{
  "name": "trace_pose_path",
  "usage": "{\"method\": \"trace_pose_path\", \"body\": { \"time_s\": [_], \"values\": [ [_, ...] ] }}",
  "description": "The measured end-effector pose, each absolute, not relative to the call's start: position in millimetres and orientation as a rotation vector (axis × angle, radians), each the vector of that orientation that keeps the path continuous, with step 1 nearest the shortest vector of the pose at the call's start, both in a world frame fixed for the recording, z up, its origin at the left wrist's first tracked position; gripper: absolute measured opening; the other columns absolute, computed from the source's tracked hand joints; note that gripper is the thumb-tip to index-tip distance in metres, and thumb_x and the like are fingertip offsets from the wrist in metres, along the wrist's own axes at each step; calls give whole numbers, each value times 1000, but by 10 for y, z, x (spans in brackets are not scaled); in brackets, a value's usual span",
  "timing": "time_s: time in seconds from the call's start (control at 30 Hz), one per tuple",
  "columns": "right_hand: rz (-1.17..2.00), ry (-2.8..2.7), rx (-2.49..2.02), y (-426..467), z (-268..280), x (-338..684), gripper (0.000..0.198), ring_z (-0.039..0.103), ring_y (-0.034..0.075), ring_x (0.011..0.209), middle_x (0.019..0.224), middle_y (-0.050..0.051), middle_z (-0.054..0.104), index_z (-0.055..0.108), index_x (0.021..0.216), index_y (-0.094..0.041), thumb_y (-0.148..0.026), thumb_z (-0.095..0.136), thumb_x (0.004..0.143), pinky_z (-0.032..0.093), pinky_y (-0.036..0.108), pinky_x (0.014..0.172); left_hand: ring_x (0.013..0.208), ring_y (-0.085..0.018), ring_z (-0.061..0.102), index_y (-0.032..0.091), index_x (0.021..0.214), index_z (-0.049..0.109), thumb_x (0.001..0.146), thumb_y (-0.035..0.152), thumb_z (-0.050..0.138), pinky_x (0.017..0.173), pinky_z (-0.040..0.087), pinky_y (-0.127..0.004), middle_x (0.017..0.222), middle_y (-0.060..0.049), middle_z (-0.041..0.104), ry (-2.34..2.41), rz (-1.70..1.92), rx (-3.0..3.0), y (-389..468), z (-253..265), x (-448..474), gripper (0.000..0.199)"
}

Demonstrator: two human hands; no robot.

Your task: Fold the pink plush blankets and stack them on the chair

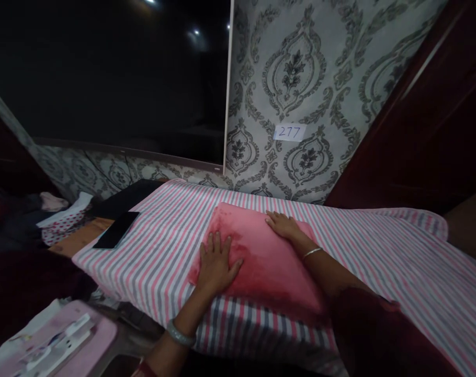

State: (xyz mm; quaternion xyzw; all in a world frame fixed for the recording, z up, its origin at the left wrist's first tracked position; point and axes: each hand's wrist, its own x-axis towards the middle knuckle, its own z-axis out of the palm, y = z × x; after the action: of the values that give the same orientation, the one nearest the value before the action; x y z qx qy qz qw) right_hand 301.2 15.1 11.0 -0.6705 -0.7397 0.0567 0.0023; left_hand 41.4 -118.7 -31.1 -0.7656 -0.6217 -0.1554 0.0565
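A pink plush cushion (257, 251) lies flat on a striped cloth (163, 241) that covers the table. Darker red patches show in its pile along the left and near sides. My left hand (216, 264) rests on the cushion's left part with the fingers spread. Near the far right corner, my right hand (283, 225) lies flat on the same cushion, fingers stretched out. Neither hand grips anything.
A dark phone (117, 230) lies at the table's left end. Behind stand a large television (124, 78) and patterned wallpaper with a paper label (290, 132) reading 277. A pink case (85, 340) sits low at left, near piled clothes (65, 220).
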Motion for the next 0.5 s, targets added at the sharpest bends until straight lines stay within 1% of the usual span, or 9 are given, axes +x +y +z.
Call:
{"method": "trace_pose_path", "body": {
  "time_s": [0.07, 0.13, 0.2, 0.27, 0.3, 0.4, 0.43, 0.5],
  "values": [
    [139, -2364, -2001, 109, 195, 2801, 60, 23, 33, 152, 166, 11, 24, 24, 161, -26, -48, 26, 105, 26, 62, 116, 150, -43, 26, 14, 150, 46, 93, 57, 52, 114, 28, -67, 160, -25, 32, -1861, -524, -2312, -1198, -296, 413, 72],
    [105, -2496, -1755, 25, 259, 2499, 60, 13, 30, 155, 168, 8, 15, 21, 162, -29, -46, 27, 105, 21, 60, 119, 148, -42, 30, 12, 147, 50, 93, 53, 53, 114, 28, -66, 158, -25, 37, -1809, -613, -2295, -1236, -281, 399, 67],
    [123, -2677, -1453, -80, 277, 2163, 57, 10, 28, 156, 169, 4, 13, 24, 161, -31, -42, 28, 105, 17, 58, 121, 147, -37, 35, 13, 143, 55, 96, 44, 51, 118, 26, -62, 154, -21, 45, -1701, -750, -2278, -1311, -285, 373, 57],
    [153, -2805, -1201, -157, 244, 1872, 54, 10, 25, 156, 168, 2, 17, 28, 160, -33, -41, 28, 106, 16, 56, 122, 145, -31, 39, 15, 140, 58, 97, 35, 47, 121, 22, -57, 151, -16, 51, -1574, -876, -2260, -1408, -325, 346, 48],
    [161, -2852, -1106, -168, 216, 1763, 53, 11, 24, 156, 168, 1, 20, 30, 159, -33, -41, 28, 106, 15, 56, 123, 145, -30, 39, 16, 139, 58, 97, 33, 47, 121, 21, -57, 150, -15, 52, -1534, -915, -2243, -1456, -358, 336, 47],
    [161, -2933, -980, -59, 121, 1606, 54, 14, 23, 155, 166, 0, 25, 33, 158, -31, -46, 29, 106, 9, 55, 124, 146, -38, 35, 20, 139, 60, 93, 35, 53, 117, 22, -63, 154, -15, 48, -1558, -918, -2172, -1554, -487, 325, 49],
    [150, -2937, -985, 24, 96, 1600, 56, 13, 24, 155, 167, 1, 23, 32, 158, -31, -49, 29, 106, 7, 56, 124, 145, -41, 34, 22, 139, 61, 92, 37, 55, 115, 23, -65, 154, -15, 47, -1582, -899, -2157, -1566, -528, 326, 49],
    [132, -2909, -1050, 232, 61, 1627, 58, 11, 25, 156, 168, 1, 20, 31, 159, -31, -52, 29, 105, 7, 57, 124, 145, -42, 33, 27, 138, 62, 91, 37, 57, 114, 22, -67, 154, -14, 47, -1611, -866, -2158, -1569, -589, 332, 48]
  ]
}}
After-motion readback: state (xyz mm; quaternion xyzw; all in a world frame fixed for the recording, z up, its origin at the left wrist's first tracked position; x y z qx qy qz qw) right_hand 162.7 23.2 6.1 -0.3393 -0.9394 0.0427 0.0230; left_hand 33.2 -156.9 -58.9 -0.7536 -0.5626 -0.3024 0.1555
